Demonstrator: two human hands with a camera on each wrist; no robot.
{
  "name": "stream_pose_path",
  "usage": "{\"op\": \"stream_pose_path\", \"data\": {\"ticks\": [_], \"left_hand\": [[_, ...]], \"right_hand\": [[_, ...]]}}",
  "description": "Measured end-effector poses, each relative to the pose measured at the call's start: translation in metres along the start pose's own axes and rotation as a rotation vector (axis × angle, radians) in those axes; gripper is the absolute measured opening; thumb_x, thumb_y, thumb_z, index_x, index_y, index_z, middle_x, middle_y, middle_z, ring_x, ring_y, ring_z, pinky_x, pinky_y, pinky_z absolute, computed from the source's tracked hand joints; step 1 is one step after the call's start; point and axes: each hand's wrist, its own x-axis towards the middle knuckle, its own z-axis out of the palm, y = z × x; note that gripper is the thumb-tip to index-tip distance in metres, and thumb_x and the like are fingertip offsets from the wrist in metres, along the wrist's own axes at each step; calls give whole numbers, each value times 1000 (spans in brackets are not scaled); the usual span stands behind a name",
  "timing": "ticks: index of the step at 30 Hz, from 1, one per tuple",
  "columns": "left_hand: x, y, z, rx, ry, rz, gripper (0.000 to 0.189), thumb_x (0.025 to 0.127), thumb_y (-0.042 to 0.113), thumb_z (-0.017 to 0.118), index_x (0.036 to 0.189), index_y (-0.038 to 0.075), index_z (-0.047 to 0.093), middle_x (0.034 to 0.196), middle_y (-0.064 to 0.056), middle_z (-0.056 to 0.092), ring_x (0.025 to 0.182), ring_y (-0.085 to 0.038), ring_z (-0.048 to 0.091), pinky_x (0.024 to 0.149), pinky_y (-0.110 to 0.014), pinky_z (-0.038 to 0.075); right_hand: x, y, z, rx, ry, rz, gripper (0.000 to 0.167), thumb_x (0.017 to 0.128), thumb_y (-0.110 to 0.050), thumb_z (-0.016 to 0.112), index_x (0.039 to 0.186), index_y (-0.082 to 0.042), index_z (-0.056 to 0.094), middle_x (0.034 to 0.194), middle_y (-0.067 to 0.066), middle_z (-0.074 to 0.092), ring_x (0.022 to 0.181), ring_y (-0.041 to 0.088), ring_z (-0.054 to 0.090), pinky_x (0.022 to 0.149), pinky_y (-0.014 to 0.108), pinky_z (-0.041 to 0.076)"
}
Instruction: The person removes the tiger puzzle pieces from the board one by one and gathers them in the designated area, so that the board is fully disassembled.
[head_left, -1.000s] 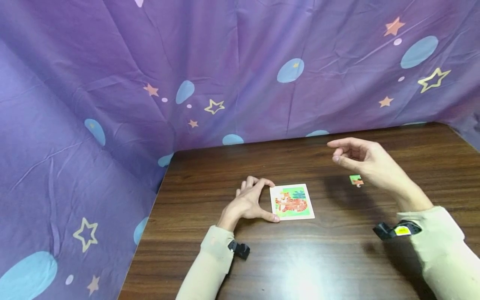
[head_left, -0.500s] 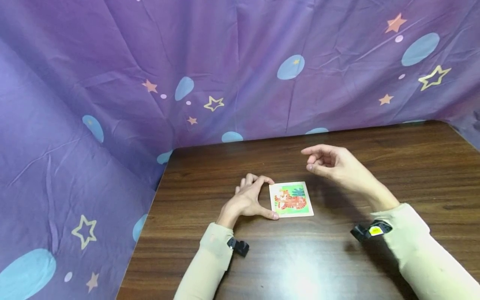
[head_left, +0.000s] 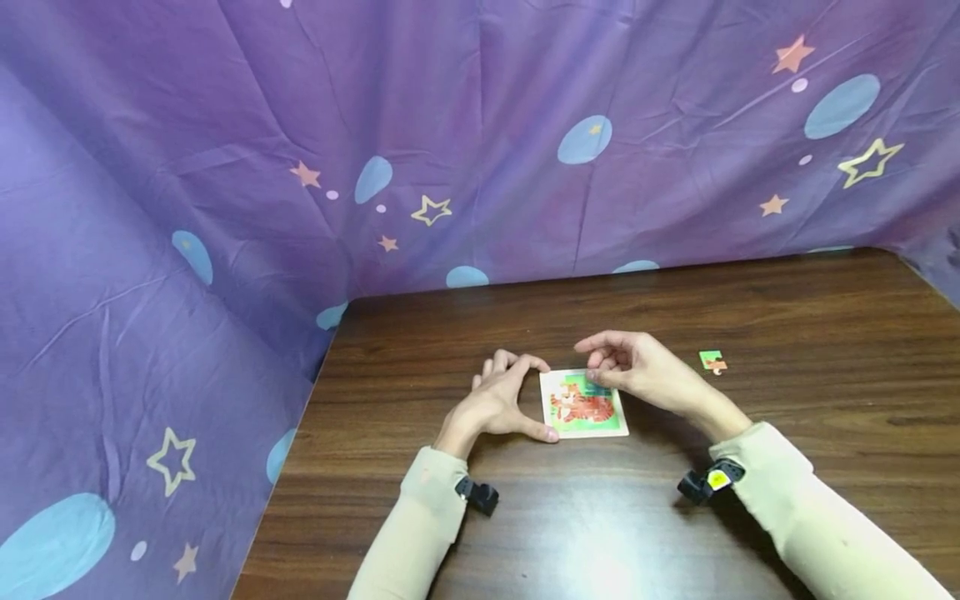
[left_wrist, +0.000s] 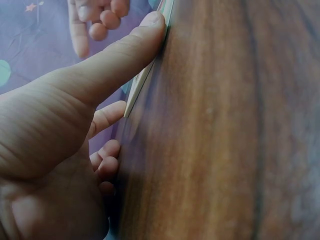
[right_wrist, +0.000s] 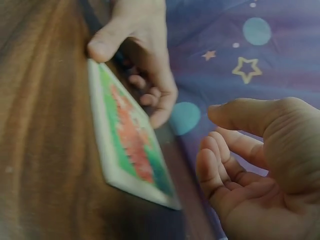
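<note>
A small square jigsaw puzzle board (head_left: pixel 588 408) with a white border lies on the table in the head view, showing an orange tiger on green. My left hand (head_left: pixel 491 408) holds its left side, thumb at the near corner and index finger at the far one. The left wrist view shows that thumb (left_wrist: pixel 125 55) on the board's edge. Above the board's far right corner hovers my right hand (head_left: pixel 637 367), covering part of the picture. In the right wrist view its fingers (right_wrist: pixel 210 170) are loosely bent, with nothing seen between them and the thumb.
A loose green and orange puzzle piece (head_left: pixel 712 361) lies on the brown wooden table (head_left: pixel 825 400), right of the board. Purple cloth (head_left: pixel 480 150) with stars and blue spots hangs behind the table and along its left side.
My right hand has moved left and down from beside the loose piece to over the board's far right corner. The left hand and the board have stayed in place.
</note>
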Motion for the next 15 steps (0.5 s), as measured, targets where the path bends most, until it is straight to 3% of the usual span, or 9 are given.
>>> {"op": "stream_pose_path", "data": {"ticks": [6, 15], "left_hand": [[-2, -4, 0, -11, 0, -3, 103, 72, 53, 106, 156, 34, 50, 154, -9, 41, 136, -28, 41, 113, -48, 38], [-2, -1, -3, -7, -4, -13, 101, 72, 56, 105, 155, 37, 51, 154, -6, 41, 138, -25, 40, 112, -45, 37]], "right_hand": [[5, 16, 13, -9, -81, 36, 39, 98, 4, 75, 136, 9, 69, 104, 14, 72, 91, 18, 69, 77, 26, 60], [4, 25, 23, -94, -57, 51, 38, 94, -3, 84, 130, 1, 74, 100, 9, 69, 85, 18, 65, 74, 25, 56]]}}
